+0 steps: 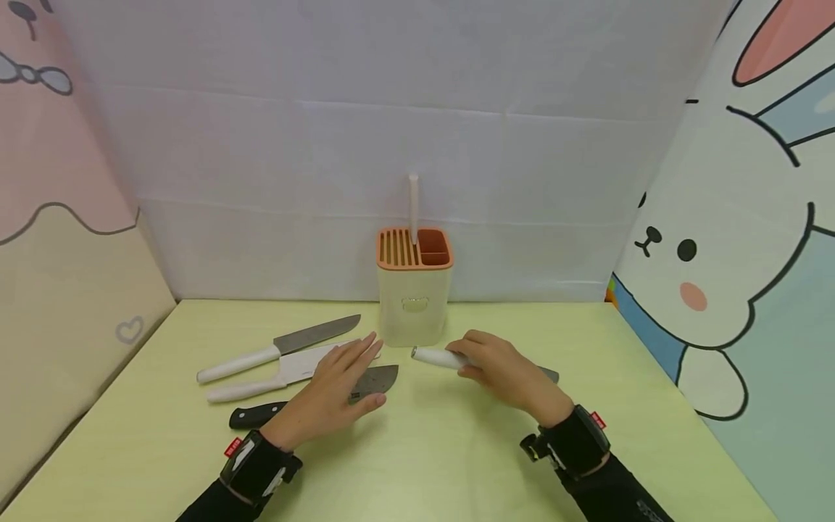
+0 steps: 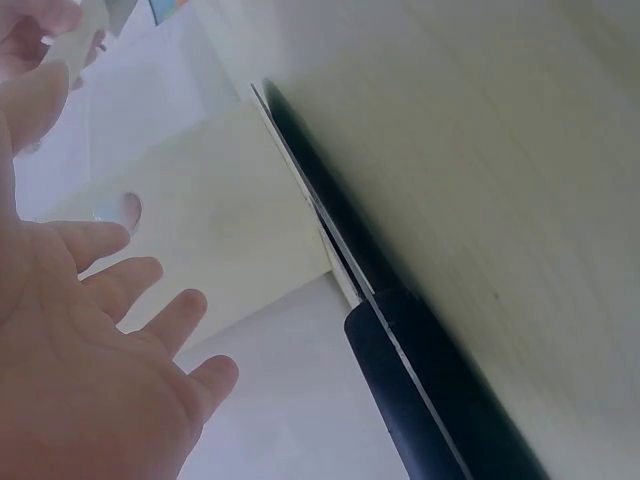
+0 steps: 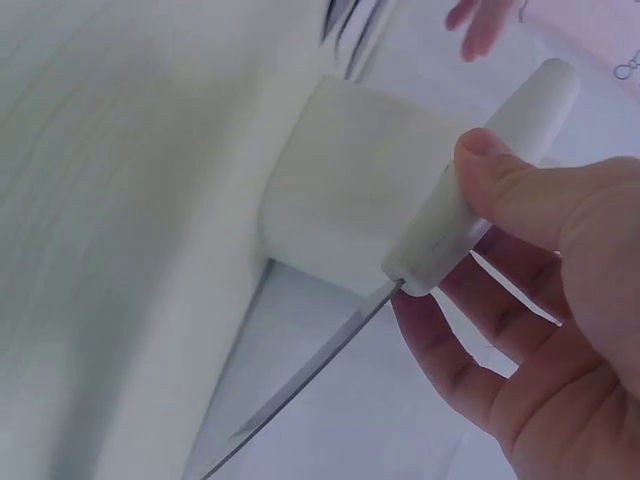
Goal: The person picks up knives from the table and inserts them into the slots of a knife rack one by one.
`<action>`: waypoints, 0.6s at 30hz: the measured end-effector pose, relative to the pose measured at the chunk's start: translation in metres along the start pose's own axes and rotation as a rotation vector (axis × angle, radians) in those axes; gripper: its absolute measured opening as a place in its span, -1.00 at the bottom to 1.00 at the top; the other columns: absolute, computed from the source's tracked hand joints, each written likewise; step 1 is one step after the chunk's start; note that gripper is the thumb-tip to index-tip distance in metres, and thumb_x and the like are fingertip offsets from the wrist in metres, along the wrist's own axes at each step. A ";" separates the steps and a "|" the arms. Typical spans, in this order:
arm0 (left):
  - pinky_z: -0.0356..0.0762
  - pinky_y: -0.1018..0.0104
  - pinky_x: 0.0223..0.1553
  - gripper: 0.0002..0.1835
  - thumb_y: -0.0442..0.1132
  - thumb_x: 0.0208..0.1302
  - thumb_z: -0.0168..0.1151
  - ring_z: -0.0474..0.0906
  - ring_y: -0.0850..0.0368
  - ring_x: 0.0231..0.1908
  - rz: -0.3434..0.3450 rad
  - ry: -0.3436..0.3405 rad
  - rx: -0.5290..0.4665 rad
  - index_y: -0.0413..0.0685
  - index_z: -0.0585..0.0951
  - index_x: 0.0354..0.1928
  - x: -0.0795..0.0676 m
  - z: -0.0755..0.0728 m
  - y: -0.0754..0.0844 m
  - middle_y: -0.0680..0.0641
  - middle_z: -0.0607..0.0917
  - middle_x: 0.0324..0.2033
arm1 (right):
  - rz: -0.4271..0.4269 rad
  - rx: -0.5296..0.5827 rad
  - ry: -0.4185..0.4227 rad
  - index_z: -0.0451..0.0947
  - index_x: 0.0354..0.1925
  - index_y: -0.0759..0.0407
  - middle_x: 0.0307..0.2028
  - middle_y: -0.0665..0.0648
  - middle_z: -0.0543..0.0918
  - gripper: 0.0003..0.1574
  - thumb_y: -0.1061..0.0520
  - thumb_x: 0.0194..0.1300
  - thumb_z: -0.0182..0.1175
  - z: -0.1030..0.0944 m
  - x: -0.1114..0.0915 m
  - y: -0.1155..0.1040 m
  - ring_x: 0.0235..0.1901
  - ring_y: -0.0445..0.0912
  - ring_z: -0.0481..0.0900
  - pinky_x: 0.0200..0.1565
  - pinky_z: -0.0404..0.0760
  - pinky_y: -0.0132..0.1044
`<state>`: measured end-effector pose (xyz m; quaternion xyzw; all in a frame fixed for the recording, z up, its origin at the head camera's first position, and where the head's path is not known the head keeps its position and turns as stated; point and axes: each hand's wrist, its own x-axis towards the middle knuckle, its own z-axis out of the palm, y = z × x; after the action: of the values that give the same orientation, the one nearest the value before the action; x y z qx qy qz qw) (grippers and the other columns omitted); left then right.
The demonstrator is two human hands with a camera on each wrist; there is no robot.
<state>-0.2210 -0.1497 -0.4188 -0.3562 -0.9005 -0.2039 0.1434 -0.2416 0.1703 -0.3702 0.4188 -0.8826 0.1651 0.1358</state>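
My right hand (image 1: 499, 368) grips a knife by its white handle (image 3: 480, 175); the knife's blade (image 3: 300, 380) points away to the right in the head view. With fingers straight, my left hand (image 1: 335, 395) hovers over the blades of several knives on the table. Beneath it lies a black-handled knife (image 1: 254, 415), whose blade is partly covered by the hand. A white-handled cleaver (image 1: 244, 390) and another white-handled knife (image 1: 238, 364) with a grey blade lie just beyond. In the left wrist view the black handle (image 2: 430, 390) shows beside the open palm.
A cream knife block (image 1: 414, 304) with an orange slotted top stands at the back of the table, near the white wall (image 1: 293, 159). One white handle (image 1: 414, 206) sticks up from its slots. Cartoon-printed panels (image 1: 737, 304) flank the yellow table (image 1: 457, 464).
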 end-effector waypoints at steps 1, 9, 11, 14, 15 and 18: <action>-0.03 -0.27 0.25 -0.14 0.22 0.33 0.10 -0.08 -0.09 0.38 -0.003 -0.002 -0.003 -0.04 0.02 0.48 0.000 0.000 0.000 -0.15 0.06 0.43 | -0.004 0.003 0.014 0.53 0.01 0.11 -0.21 -0.03 0.53 -0.53 0.22 0.12 0.40 -0.001 0.001 -0.002 -0.25 -0.20 0.46 -0.17 0.58 -0.27; -0.05 -0.26 0.27 -0.14 0.21 0.33 0.11 -0.10 -0.06 0.39 -0.010 -0.003 -0.030 -0.05 0.03 0.48 0.000 -0.002 0.002 -0.13 0.05 0.44 | 0.018 0.050 0.170 0.52 0.04 0.14 -0.19 -0.01 0.55 -0.51 0.24 0.12 0.39 -0.011 0.009 -0.017 -0.25 -0.21 0.48 -0.23 0.59 -0.28; -0.06 -0.25 0.27 -0.14 0.21 0.33 0.10 -0.11 -0.05 0.39 -0.011 -0.004 -0.032 -0.04 0.02 0.48 0.000 -0.002 0.002 -0.12 0.04 0.44 | 0.028 0.087 0.211 0.52 0.05 0.12 -0.19 -0.01 0.55 -0.50 0.23 0.12 0.39 -0.014 0.011 -0.021 -0.25 -0.22 0.48 -0.24 0.59 -0.28; -0.07 -0.24 0.29 -0.13 0.22 0.33 0.10 -0.11 -0.04 0.39 -0.014 -0.005 -0.037 -0.04 0.02 0.48 0.000 -0.002 0.003 -0.12 0.04 0.44 | 0.037 0.125 0.259 0.52 0.06 0.10 -0.18 -0.02 0.55 -0.49 0.22 0.13 0.39 -0.017 0.015 -0.025 -0.25 -0.23 0.47 -0.26 0.60 -0.24; -0.07 -0.23 0.29 -0.13 0.23 0.33 0.10 -0.11 -0.04 0.39 -0.016 -0.006 -0.042 -0.04 0.02 0.48 0.000 -0.002 0.003 -0.11 0.03 0.44 | 0.040 0.136 0.272 0.52 0.06 0.09 -0.17 -0.03 0.55 -0.49 0.22 0.13 0.39 -0.018 0.016 -0.026 -0.26 -0.23 0.47 -0.27 0.60 -0.24; -0.01 -0.25 0.27 -0.13 0.23 0.33 0.10 -0.10 -0.05 0.39 -0.024 0.000 -0.063 -0.01 0.02 0.48 0.001 -0.003 0.004 -0.10 0.03 0.45 | 0.044 0.159 0.313 0.52 0.06 0.09 -0.15 -0.03 0.56 -0.49 0.23 0.13 0.39 -0.021 0.020 -0.030 -0.24 -0.23 0.47 -0.25 0.61 -0.21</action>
<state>-0.2183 -0.1480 -0.4152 -0.3499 -0.8978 -0.2340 0.1296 -0.2282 0.1468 -0.3386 0.3781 -0.8436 0.3006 0.2345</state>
